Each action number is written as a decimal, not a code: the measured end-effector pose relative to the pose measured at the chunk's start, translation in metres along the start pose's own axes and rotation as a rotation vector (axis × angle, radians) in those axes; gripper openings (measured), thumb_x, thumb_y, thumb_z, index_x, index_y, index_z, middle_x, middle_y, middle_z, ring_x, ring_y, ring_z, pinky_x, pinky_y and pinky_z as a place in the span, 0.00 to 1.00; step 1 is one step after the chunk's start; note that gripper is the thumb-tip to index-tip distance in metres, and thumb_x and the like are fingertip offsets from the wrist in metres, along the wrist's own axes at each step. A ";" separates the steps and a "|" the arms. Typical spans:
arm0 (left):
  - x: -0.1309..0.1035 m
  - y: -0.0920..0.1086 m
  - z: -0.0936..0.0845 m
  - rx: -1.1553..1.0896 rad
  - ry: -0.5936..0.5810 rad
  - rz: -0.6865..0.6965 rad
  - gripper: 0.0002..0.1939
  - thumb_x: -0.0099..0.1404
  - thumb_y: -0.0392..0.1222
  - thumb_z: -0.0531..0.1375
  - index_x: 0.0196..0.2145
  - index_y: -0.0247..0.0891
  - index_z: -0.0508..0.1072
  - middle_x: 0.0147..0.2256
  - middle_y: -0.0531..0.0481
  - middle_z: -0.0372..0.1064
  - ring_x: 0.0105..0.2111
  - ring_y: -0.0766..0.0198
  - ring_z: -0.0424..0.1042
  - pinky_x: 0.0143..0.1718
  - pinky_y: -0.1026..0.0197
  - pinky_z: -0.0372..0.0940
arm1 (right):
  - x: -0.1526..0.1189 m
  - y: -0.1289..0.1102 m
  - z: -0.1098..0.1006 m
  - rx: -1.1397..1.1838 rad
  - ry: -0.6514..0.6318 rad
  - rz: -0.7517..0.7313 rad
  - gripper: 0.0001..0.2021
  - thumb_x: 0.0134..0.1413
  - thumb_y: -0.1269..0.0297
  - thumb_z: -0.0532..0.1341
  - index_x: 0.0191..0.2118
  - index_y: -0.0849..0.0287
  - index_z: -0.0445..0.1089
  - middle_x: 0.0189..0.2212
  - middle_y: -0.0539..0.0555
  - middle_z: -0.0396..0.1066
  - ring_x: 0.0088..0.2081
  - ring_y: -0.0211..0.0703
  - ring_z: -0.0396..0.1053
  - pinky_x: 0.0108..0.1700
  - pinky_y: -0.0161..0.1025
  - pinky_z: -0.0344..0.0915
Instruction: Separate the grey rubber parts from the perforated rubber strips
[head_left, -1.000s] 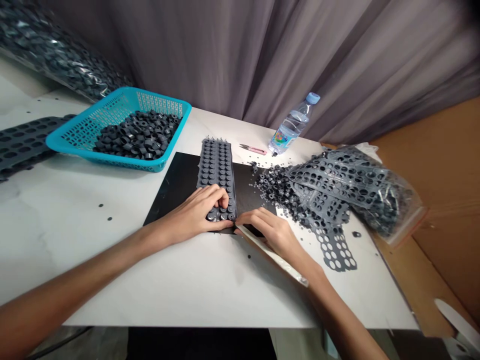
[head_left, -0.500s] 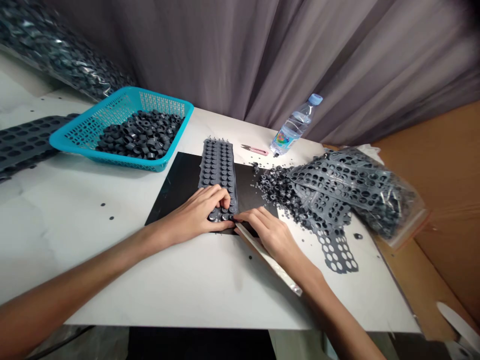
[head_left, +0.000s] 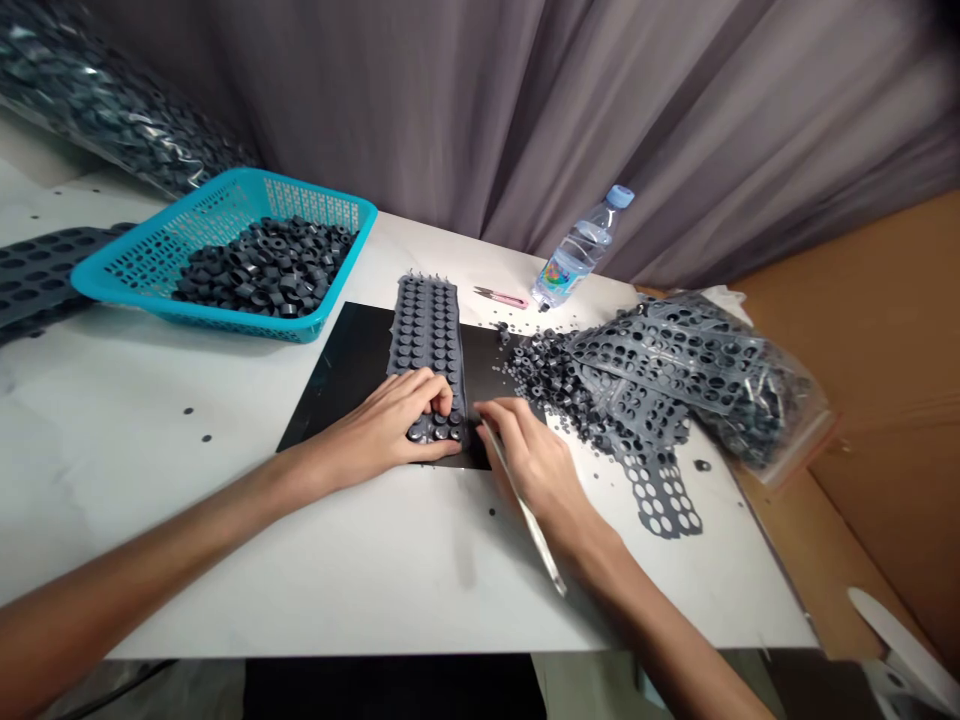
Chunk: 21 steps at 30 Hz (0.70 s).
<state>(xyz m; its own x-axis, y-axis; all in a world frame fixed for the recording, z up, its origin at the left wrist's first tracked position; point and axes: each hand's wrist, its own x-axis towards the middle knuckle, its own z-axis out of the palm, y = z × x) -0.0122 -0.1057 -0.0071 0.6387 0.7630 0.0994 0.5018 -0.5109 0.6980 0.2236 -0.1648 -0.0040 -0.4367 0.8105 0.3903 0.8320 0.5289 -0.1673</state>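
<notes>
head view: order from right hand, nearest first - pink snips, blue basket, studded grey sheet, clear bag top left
1. Studded grey sheet: just left, under the left hand.
2. Pink snips: farther back, left of the bottle.
3. Blue basket: well to the left.
4. Clear bag: top left, beyond the basket.

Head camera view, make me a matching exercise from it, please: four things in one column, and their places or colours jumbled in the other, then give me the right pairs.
Column one:
1. Basket
2. Studded sheet
3. Slim pale tool
4. Bottle

Column two:
A. Under the left hand
B. Blue-capped, near the curtain
C. Turquoise, holding a heap of dark rings
D. In the right hand

Right pairs: 1-C, 2-A, 3-D, 4-B.
</notes>
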 end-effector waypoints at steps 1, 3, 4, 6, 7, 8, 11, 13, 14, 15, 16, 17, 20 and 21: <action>0.000 0.000 0.000 0.002 -0.005 -0.001 0.17 0.71 0.56 0.66 0.43 0.44 0.66 0.44 0.52 0.66 0.47 0.55 0.67 0.49 0.54 0.59 | 0.000 0.001 -0.002 0.025 0.011 0.039 0.14 0.78 0.65 0.52 0.60 0.62 0.69 0.50 0.63 0.76 0.45 0.50 0.78 0.43 0.43 0.74; 0.000 0.000 0.000 0.001 -0.011 0.000 0.17 0.71 0.56 0.65 0.43 0.44 0.66 0.43 0.53 0.66 0.47 0.55 0.67 0.50 0.54 0.59 | 0.001 0.005 -0.006 0.126 0.001 0.058 0.13 0.77 0.64 0.54 0.58 0.59 0.71 0.49 0.61 0.77 0.45 0.48 0.78 0.45 0.42 0.74; 0.000 0.000 0.000 0.000 -0.012 0.001 0.17 0.71 0.56 0.65 0.43 0.44 0.66 0.44 0.53 0.66 0.47 0.55 0.67 0.50 0.54 0.59 | 0.001 0.007 -0.009 0.194 -0.012 0.044 0.13 0.77 0.63 0.56 0.58 0.58 0.73 0.48 0.59 0.78 0.45 0.47 0.78 0.46 0.42 0.75; 0.000 0.000 0.000 -0.002 -0.011 0.004 0.17 0.71 0.56 0.66 0.43 0.43 0.66 0.44 0.53 0.66 0.47 0.55 0.67 0.50 0.54 0.59 | 0.000 0.010 -0.013 0.312 -0.031 0.004 0.11 0.75 0.63 0.60 0.56 0.55 0.74 0.45 0.56 0.80 0.44 0.45 0.79 0.47 0.40 0.74; 0.000 0.000 0.000 -0.002 -0.009 0.005 0.17 0.72 0.56 0.66 0.43 0.43 0.66 0.44 0.53 0.66 0.47 0.55 0.67 0.50 0.54 0.59 | 0.000 0.012 -0.015 0.344 -0.035 -0.013 0.10 0.74 0.62 0.61 0.55 0.55 0.75 0.44 0.55 0.80 0.43 0.45 0.79 0.47 0.40 0.74; 0.000 0.000 0.000 -0.001 -0.006 0.007 0.17 0.72 0.55 0.66 0.43 0.43 0.66 0.44 0.53 0.66 0.47 0.56 0.67 0.50 0.54 0.59 | 0.000 0.012 -0.017 0.358 -0.041 -0.030 0.09 0.74 0.62 0.61 0.53 0.56 0.75 0.43 0.55 0.81 0.42 0.44 0.79 0.46 0.40 0.74; -0.001 -0.001 0.000 0.008 0.000 0.011 0.16 0.72 0.54 0.66 0.43 0.43 0.65 0.44 0.53 0.65 0.47 0.56 0.66 0.50 0.55 0.59 | 0.001 0.014 -0.020 0.358 -0.093 -0.099 0.09 0.76 0.61 0.58 0.48 0.57 0.75 0.43 0.56 0.82 0.42 0.45 0.78 0.46 0.40 0.74; -0.001 -0.001 0.001 0.011 0.001 0.012 0.16 0.72 0.54 0.66 0.43 0.43 0.65 0.44 0.53 0.65 0.47 0.56 0.66 0.50 0.55 0.59 | 0.002 0.014 -0.020 0.360 -0.130 -0.144 0.11 0.78 0.62 0.55 0.49 0.57 0.75 0.46 0.57 0.81 0.44 0.45 0.78 0.47 0.40 0.74; -0.001 -0.001 0.001 0.011 -0.001 0.010 0.16 0.72 0.54 0.66 0.43 0.43 0.65 0.44 0.53 0.65 0.47 0.57 0.66 0.50 0.55 0.59 | 0.002 0.014 -0.020 0.363 -0.139 -0.159 0.11 0.78 0.63 0.55 0.49 0.58 0.75 0.48 0.57 0.81 0.45 0.44 0.78 0.47 0.40 0.74; -0.001 -0.001 0.001 0.010 -0.002 0.008 0.16 0.71 0.54 0.66 0.43 0.43 0.65 0.44 0.53 0.65 0.47 0.57 0.66 0.50 0.55 0.59 | 0.002 0.014 -0.019 0.366 -0.142 -0.168 0.11 0.78 0.63 0.55 0.50 0.58 0.74 0.48 0.57 0.80 0.45 0.44 0.78 0.48 0.39 0.74; -0.001 -0.001 0.001 0.010 -0.004 0.005 0.16 0.71 0.54 0.66 0.43 0.43 0.65 0.44 0.53 0.65 0.47 0.57 0.66 0.50 0.55 0.59 | 0.002 0.015 -0.018 0.369 -0.141 -0.169 0.10 0.77 0.64 0.55 0.50 0.58 0.74 0.49 0.57 0.80 0.46 0.44 0.78 0.48 0.39 0.74; -0.001 -0.001 0.001 0.009 -0.004 0.003 0.16 0.71 0.54 0.66 0.43 0.43 0.66 0.44 0.53 0.65 0.47 0.56 0.66 0.50 0.55 0.59 | 0.002 0.015 -0.018 0.371 -0.136 -0.167 0.09 0.77 0.64 0.56 0.50 0.58 0.74 0.49 0.57 0.80 0.47 0.44 0.78 0.48 0.39 0.74; -0.001 -0.001 0.001 0.013 -0.006 0.002 0.16 0.72 0.54 0.66 0.43 0.43 0.66 0.45 0.53 0.65 0.47 0.56 0.66 0.50 0.55 0.59 | 0.002 0.015 -0.017 0.374 -0.124 -0.170 0.11 0.78 0.64 0.53 0.50 0.57 0.73 0.51 0.58 0.79 0.49 0.44 0.78 0.49 0.39 0.74; -0.001 -0.001 0.001 0.016 -0.006 0.003 0.16 0.72 0.54 0.66 0.43 0.43 0.66 0.45 0.53 0.65 0.47 0.56 0.66 0.50 0.54 0.59 | 0.002 0.014 -0.017 0.370 -0.117 -0.176 0.12 0.79 0.64 0.52 0.50 0.57 0.73 0.51 0.58 0.79 0.49 0.44 0.78 0.49 0.39 0.74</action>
<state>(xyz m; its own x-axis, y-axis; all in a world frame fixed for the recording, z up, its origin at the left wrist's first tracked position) -0.0129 -0.1065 -0.0084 0.6437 0.7591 0.0971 0.5090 -0.5194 0.6864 0.2405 -0.1602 0.0091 -0.6143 0.7119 0.3404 0.5719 0.6989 -0.4295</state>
